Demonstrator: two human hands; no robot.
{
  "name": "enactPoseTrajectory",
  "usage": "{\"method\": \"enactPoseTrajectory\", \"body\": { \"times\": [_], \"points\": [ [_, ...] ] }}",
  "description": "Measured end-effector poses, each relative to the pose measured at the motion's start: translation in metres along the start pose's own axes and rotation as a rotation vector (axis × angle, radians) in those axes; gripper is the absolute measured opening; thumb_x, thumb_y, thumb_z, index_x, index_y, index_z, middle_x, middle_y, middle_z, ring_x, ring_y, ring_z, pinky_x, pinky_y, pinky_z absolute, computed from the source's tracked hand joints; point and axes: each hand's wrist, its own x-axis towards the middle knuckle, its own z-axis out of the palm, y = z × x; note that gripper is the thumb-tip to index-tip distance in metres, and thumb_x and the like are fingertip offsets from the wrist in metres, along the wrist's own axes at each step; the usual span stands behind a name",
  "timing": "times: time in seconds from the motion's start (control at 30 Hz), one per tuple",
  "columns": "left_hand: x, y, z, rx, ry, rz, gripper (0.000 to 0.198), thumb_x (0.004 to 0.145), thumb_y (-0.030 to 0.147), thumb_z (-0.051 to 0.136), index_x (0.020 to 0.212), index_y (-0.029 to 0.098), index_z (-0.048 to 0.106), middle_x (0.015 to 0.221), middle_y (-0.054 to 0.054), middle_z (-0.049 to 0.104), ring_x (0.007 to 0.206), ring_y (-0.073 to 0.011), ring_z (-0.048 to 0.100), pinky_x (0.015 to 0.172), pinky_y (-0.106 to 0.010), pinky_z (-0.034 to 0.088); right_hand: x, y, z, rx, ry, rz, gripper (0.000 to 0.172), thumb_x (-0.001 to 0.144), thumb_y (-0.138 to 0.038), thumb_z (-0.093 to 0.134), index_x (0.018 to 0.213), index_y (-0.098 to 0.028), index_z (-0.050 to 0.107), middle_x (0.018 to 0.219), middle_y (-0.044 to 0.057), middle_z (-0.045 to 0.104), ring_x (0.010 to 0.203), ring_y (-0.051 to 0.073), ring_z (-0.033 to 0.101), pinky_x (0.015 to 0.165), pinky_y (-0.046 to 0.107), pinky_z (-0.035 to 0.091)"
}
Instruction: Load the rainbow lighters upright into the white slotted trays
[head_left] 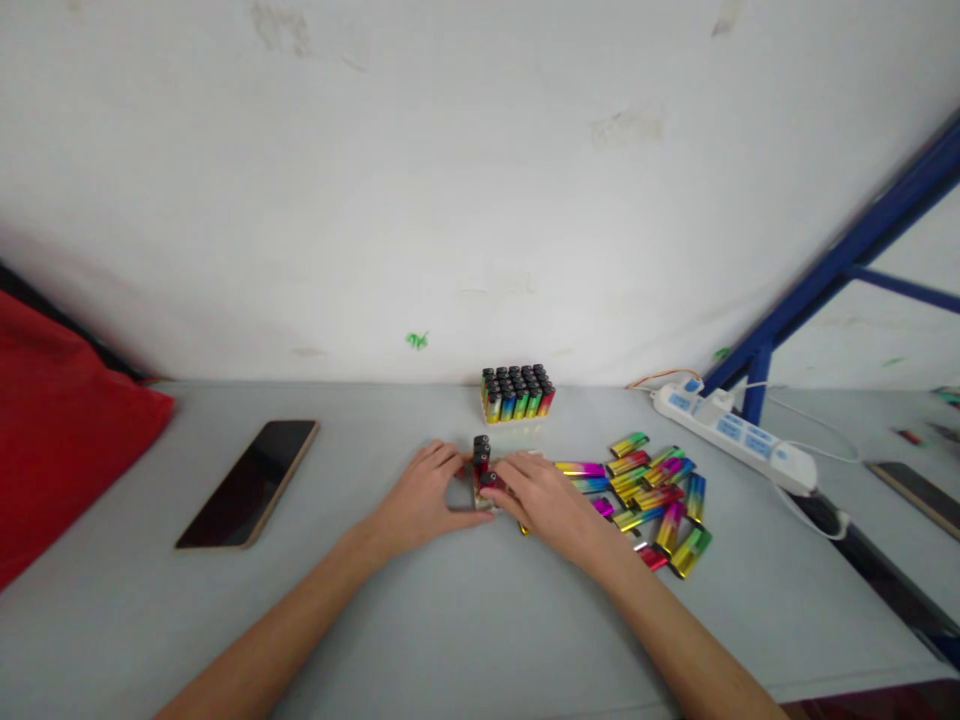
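L hand (420,495) and R hand (551,500) meet at the middle of the pale grey matte table (450,620), on either side of a small cluster of upright black-capped lighters (481,458) standing in what looks like a low pale tray; details are too small to be sure.

L fingers curl against the cluster's left side, prob. as a brace so the upright pieces don't tip. Whether they truly clamp it or just rest there, can't tell. R thumb and fingertips close on one red-bodied lighter (491,481) at the cluster's right edge, black cap up. A yellow sliver shows under the R palm; unclear what it is.

Just right of the R hand, touching its wrist area, lies a loose heap of glossy rainbow-foil lighters (652,490): flat on their sides, slim rectangular bodies, metallic sheen, pointing every which way. Close by the R hand, so an easy reach, I'd judge.

Behind the hands, near the rough white plaster wall (450,150), stands a full block of black-capped lighters (516,392), packed in neat rows, upright, set well back.

Far left: black glass smartphone (247,483) lying flat, screen dark, and a red soft fabric mass (60,420). Right: white plastic power strip (731,435) w/ blue sockets, a blue painted metal frame (825,270), and a second dark phone (915,492) at the edge.
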Motion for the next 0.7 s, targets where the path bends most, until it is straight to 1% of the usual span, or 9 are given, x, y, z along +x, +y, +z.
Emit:
{"method": "enactPoseTrajectory", "body": {
  "times": [0.1,0.2,0.27,0.33,0.37,0.43,0.57,0.63,0.7],
  "points": [
    [0.001,0.000,-0.001,0.000,-0.003,0.002,0.053,0.080,0.068,0.088,0.096,0.023,0.067,0.101,-0.006,0.070,0.101,-0.0306,0.064,0.096,-0.047,0.054,0.000,0.002,-0.006,-0.056,-0.023,0.075,0.033,0.110,-0.045,0.065,0.092,-0.019,0.073,0.091,0.011,0.076,0.089,0.027,0.072,0.086,0.039,0.051],
    [0.002,0.000,-0.003,0.004,-0.012,0.003,0.056,0.081,0.072,0.086,0.100,0.022,0.068,0.102,-0.006,0.071,0.102,-0.0310,0.065,0.097,-0.047,0.054,-0.006,0.018,-0.018,0.015,-0.020,0.173,0.042,0.114,-0.049,0.056,0.088,-0.020,0.073,0.086,0.008,0.076,0.081,0.023,0.069,0.085,0.037,0.050],
    [0.002,0.000,-0.003,0.008,-0.024,-0.004,0.058,0.080,0.072,0.086,0.101,0.021,0.068,0.103,-0.007,0.071,0.103,-0.0312,0.065,0.097,-0.047,0.054,-0.015,0.037,-0.029,0.041,0.025,0.227,0.038,0.115,-0.045,0.055,0.094,-0.020,0.075,0.092,0.008,0.077,0.086,0.023,0.070,0.087,0.037,0.051],
    [0.002,0.000,-0.004,0.012,-0.037,-0.013,0.058,0.080,0.072,0.087,0.101,0.021,0.068,0.103,-0.007,0.072,0.102,-0.0312,0.065,0.096,-0.047,0.054,-0.026,0.058,-0.040,0.053,0.060,0.253,0.024,0.112,-0.038,0.062,0.105,-0.020,0.077,0.103,0.010,0.079,0.099,0.026,0.071,0.093,0.039,0.053],
    [0.002,0.000,-0.004,0.014,-0.040,-0.016,0.058,0.080,0.072,0.087,0.101,0.021,0.068,0.103,-0.007,0.072,0.102,-0.0312,0.066,0.096,-0.047,0.054,-0.032,0.068,-0.045,0.061,0.054,0.267,0.018,0.109,-0.035,0.067,0.111,-0.020,0.078,0.109,0.011,0.079,0.106,0.028,0.072,0.097,0.041,0.053],
    [0.002,0.000,-0.004,0.014,-0.039,-0.019,0.058,0.079,0.072,0.088,0.101,0.021,0.069,0.103,-0.007,0.072,0.102,-0.0312,0.066,0.095,-0.046,0.054,-0.043,0.086,-0.052,0.089,0.014,0.314,0.019,0.103,-0.031,0.074,0.118,-0.020,0.078,0.118,0.012,0.080,0.114,0.030,0.073,0.102,0.044,0.054],
    [0.003,0.000,-0.006,0.014,-0.034,-0.013,0.059,0.080,0.074,0.086,0.100,0.021,0.070,0.101,-0.006,0.072,0.100,-0.0304,0.066,0.094,-0.045,0.054,-0.054,0.106,-0.057,0.135,-0.098,0.401,0.025,0.097,-0.030,0.080,0.120,-0.019,0.079,0.115,0.011,0.082,0.105,0.029,0.076,0.097,0.042,0.056],
    [0.003,-0.001,-0.006,0.009,-0.028,-0.005,0.059,0.081,0.075,0.084,0.100,0.021,0.070,0.101,-0.007,0.072,0.099,-0.0301,0.066,0.094,-0.045,0.054,-0.053,0.108,-0.055,0.125,-0.145,0.400,0.018,0.097,-0.028,0.079,0.112,-0.019,0.081,0.106,0.010,0.082,0.096,0.027,0.075,0.091,0.039,0.055],
    [0.004,-0.002,-0.006,0.003,-0.020,0.002,0.060,0.080,0.077,0.083,0.099,0.022,0.070,0.100,-0.007,0.072,0.098,-0.0300,0.066,0.093,-0.045,0.055,-0.050,0.107,-0.054,0.123,-0.133,0.375,0.015,0.100,-0.029,0.074,0.107,-0.019,0.081,0.102,0.009,0.081,0.092,0.026,0.073,0.087,0.037,0.054]
  ]
}}
